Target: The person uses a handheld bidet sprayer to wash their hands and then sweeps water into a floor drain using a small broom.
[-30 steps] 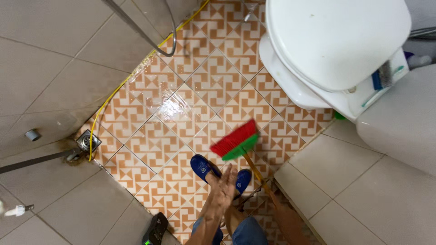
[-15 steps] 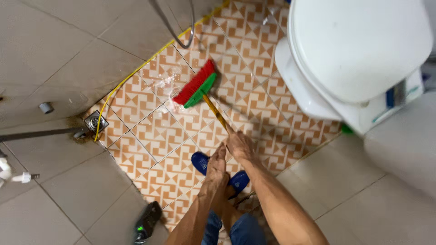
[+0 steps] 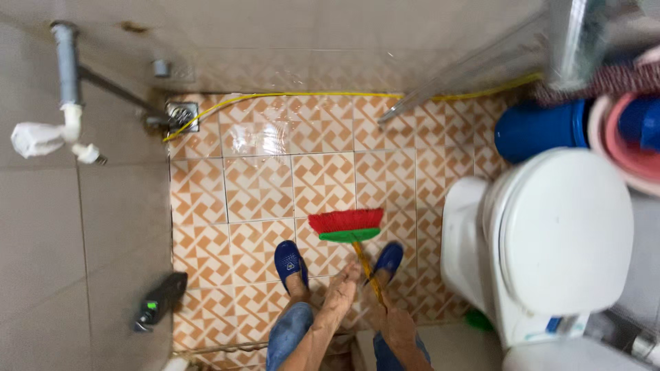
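Right hand (image 3: 397,323) is clenched low on the broom (image 3: 347,227) handle, left hand (image 3: 344,283) laid higher on it with grip not discernible, so the red bristles are kept flat on the wet tiled floor (image 3: 261,185) between blue slippers (image 3: 290,261) and toilet (image 3: 550,240).

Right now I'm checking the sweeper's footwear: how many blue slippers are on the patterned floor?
2. One blue slipper sits left of the broom head; the other blue slipper sits right of the broom's handle, nearer the toilet. Both are on the person's feet.
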